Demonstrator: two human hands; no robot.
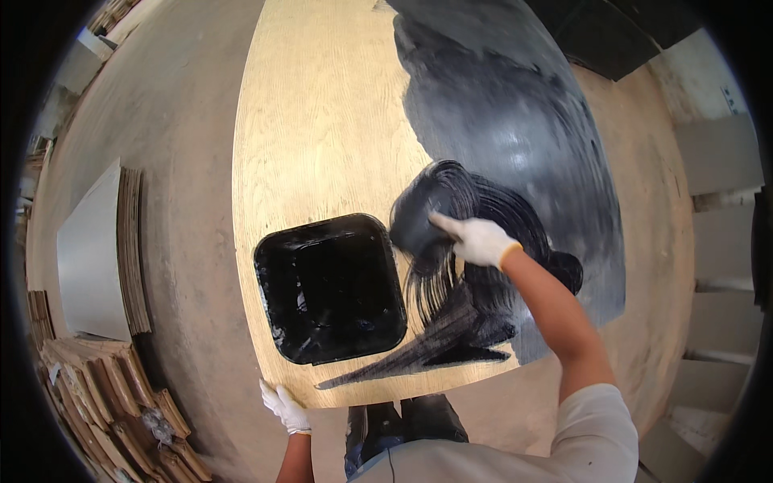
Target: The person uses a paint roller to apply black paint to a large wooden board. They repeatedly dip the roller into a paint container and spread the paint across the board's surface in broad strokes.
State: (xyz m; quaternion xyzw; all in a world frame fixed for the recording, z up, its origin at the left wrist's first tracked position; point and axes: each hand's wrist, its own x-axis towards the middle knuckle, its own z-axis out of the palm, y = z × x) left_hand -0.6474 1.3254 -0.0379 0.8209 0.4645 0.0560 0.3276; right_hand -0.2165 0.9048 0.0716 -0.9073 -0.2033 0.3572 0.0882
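1. Head view: the right hand (pixel 481 243), in a white glove with a yellow cuff, is above the black-coated part of the surface (pixel 322 121). Its index finger points toward the left and meets a dark, blurred thing (pixel 417 219); the other fingers are curled. Blur hides how far this grip is closed and how firmly it has hold.
2. The dark thing lies where bare wood grain meets wet black coating (pixel 523 213), just right of the tray's upper right corner. Its kind cannot be told.
3. The left hand (pixel 283 409), also in a white glove, touches the near left edge of the surface. Its grip looks partly open, but whether it clasps the edge cannot be told.
4. A square black tray (pixel 322 228) with rounded corners sits on the bare left part, its inside black and glossy.
5. Streaked coating fans out below the right hand and tapers leftward along the near edge.
6. On the floor (pixel 189 161) to the left stand grey panels (pixel 93 258), with brown boards (pixel 121 402) stacked nearer.
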